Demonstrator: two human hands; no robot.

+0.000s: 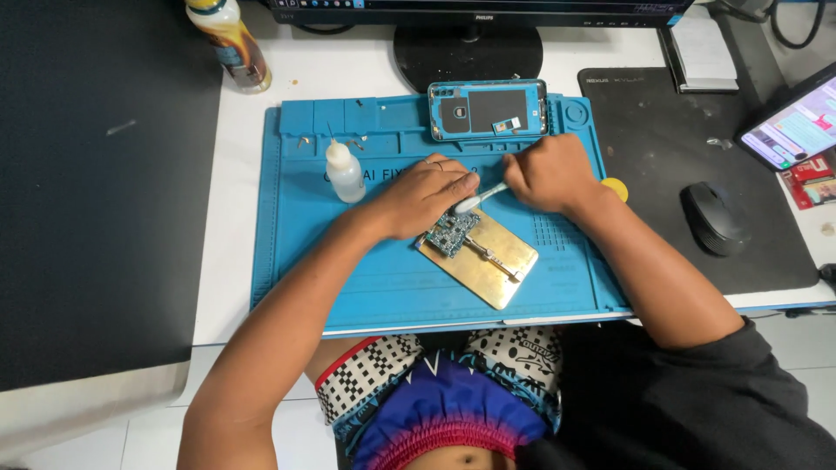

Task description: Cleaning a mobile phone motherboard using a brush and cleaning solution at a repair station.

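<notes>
A small green circuit board (451,233) lies clamped on a gold metal holder plate (492,265) in the middle of a blue work mat (296,226). My left hand (427,196) rests on the far end of the board, fingers curled against it. My right hand (547,172) grips a thin white brush-like tool (479,198) whose tip touches the board next to my left fingers. An opened phone body (488,110) with a blue inner frame lies at the mat's far edge.
A small white squeeze bottle (345,171) stands on the mat to the left. A drink bottle (231,43) stands at the back left, a monitor stand (468,52) behind the mat. On the right, a black mouse (712,218) sits on a dark pad, near a lit phone (797,126).
</notes>
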